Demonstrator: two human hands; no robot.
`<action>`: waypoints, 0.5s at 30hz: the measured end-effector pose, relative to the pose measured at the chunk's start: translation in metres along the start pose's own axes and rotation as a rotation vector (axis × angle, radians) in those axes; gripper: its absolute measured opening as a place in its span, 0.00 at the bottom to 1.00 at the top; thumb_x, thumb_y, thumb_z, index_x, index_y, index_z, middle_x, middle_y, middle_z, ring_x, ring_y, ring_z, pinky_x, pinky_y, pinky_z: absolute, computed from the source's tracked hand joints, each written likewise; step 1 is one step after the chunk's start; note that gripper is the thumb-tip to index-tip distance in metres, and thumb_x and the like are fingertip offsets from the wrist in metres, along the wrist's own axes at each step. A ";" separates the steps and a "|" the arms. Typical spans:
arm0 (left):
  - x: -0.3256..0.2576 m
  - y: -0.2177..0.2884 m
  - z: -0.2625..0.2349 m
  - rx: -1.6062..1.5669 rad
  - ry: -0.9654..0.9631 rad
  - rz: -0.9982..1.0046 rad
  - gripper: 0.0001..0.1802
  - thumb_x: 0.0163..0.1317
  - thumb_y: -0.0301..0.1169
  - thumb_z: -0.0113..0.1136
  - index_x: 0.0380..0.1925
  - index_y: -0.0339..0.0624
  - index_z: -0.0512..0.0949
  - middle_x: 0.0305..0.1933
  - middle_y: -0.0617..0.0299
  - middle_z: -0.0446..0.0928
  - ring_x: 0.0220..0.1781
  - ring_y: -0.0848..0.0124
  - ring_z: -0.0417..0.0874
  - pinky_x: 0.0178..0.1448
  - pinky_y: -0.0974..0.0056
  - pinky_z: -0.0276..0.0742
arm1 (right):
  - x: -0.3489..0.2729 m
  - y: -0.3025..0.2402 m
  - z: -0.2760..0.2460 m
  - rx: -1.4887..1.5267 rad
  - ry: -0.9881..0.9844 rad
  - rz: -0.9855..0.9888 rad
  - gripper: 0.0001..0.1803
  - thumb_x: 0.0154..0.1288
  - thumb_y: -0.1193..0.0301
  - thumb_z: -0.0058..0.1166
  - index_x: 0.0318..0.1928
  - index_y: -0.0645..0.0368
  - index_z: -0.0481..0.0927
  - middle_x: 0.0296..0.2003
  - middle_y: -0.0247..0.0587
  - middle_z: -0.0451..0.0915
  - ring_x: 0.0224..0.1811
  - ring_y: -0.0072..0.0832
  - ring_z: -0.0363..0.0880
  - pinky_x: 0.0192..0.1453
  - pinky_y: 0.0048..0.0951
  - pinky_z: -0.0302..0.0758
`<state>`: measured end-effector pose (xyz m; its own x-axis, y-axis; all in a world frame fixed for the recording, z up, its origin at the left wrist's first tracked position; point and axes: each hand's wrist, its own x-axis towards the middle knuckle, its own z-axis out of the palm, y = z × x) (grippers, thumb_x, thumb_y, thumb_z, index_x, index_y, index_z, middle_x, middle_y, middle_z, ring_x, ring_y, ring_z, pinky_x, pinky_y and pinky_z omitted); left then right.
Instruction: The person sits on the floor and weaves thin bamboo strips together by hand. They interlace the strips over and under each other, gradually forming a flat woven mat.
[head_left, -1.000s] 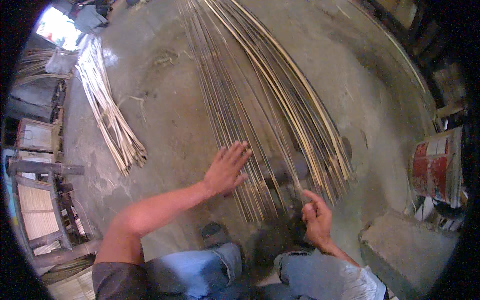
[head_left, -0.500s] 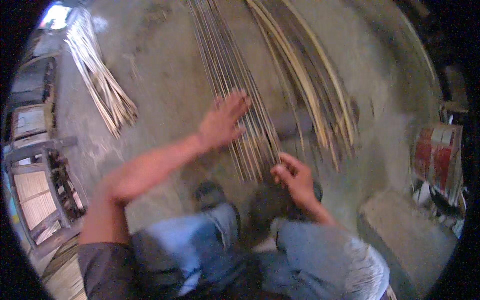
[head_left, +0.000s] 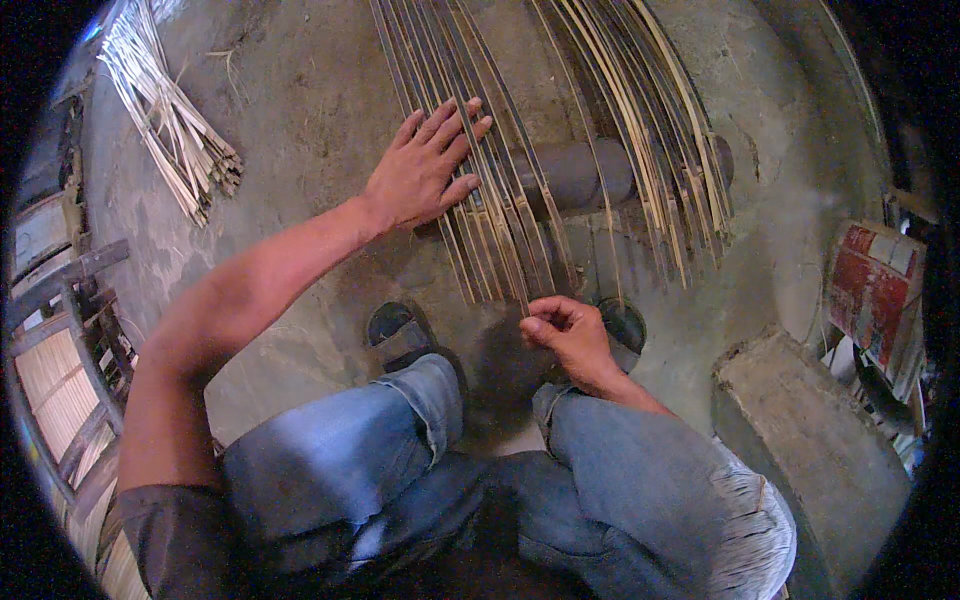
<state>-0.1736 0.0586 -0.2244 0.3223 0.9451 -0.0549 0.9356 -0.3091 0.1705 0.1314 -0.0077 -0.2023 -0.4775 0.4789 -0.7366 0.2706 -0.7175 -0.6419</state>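
1. Here's the left hand (head_left: 425, 170), palm down with fingers spread, lying across the near group of thin strips (head_left: 521, 208) and hiding part of them.
2. And the right hand (head_left: 565, 335), thumb and forefinger together, pinching one strip (head_left: 523, 293) at its near end, just in front of the knees.
3. Beneath the strips, a dark log (head_left: 620, 168) lies crosswise on the floor, propping them up.
4. Over to the right, a second group of strips (head_left: 655, 130) fans across that same log, a gap between the two.
5. Sandalled feet crowd the near side: left sandal (head_left: 400, 335) below the left hand, right sandal (head_left: 625, 330) just beside the right.
6. Farther out, a pale bundle (head_left: 180, 125) lies upper left; a red container (head_left: 872, 290) and a concrete block (head_left: 800, 420) flank the right.
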 end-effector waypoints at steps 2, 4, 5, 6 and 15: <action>0.000 -0.001 0.001 -0.012 0.000 0.001 0.39 0.69 0.52 0.43 0.75 0.52 0.49 0.80 0.57 0.45 0.80 0.54 0.47 0.79 0.47 0.41 | 0.000 0.001 0.000 -0.019 0.023 -0.024 0.11 0.61 0.70 0.65 0.42 0.61 0.83 0.34 0.36 0.84 0.38 0.21 0.80 0.44 0.25 0.77; -0.001 -0.002 0.000 -0.032 -0.001 -0.002 0.39 0.69 0.53 0.43 0.75 0.53 0.49 0.80 0.57 0.44 0.80 0.55 0.45 0.79 0.46 0.40 | 0.000 0.001 0.000 0.067 0.021 -0.002 0.11 0.62 0.71 0.65 0.42 0.61 0.81 0.34 0.36 0.83 0.36 0.22 0.80 0.42 0.25 0.78; 0.000 0.000 0.000 -0.044 -0.008 -0.019 0.39 0.69 0.54 0.44 0.76 0.53 0.49 0.80 0.57 0.44 0.80 0.55 0.44 0.79 0.45 0.40 | 0.000 0.004 0.000 0.166 0.011 0.035 0.12 0.62 0.71 0.65 0.43 0.61 0.79 0.33 0.36 0.82 0.36 0.22 0.80 0.42 0.25 0.78; 0.000 0.003 0.000 -0.056 -0.015 -0.037 0.40 0.68 0.54 0.44 0.76 0.53 0.49 0.80 0.57 0.44 0.81 0.55 0.44 0.79 0.45 0.39 | 0.001 0.007 -0.001 0.266 0.001 0.072 0.12 0.62 0.72 0.65 0.43 0.61 0.78 0.33 0.36 0.82 0.35 0.23 0.80 0.41 0.26 0.79; -0.003 0.021 -0.002 -0.070 -0.009 -0.132 0.42 0.66 0.57 0.48 0.73 0.48 0.54 0.79 0.56 0.48 0.81 0.56 0.44 0.79 0.44 0.41 | -0.003 0.003 -0.004 0.517 0.119 0.134 0.23 0.63 0.76 0.62 0.54 0.55 0.66 0.34 0.34 0.78 0.36 0.24 0.79 0.40 0.28 0.78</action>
<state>-0.1549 0.0490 -0.2186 0.1985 0.9760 -0.0899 0.9577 -0.1737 0.2297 0.1370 -0.0095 -0.2025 -0.3607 0.3991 -0.8430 -0.1378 -0.9167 -0.3751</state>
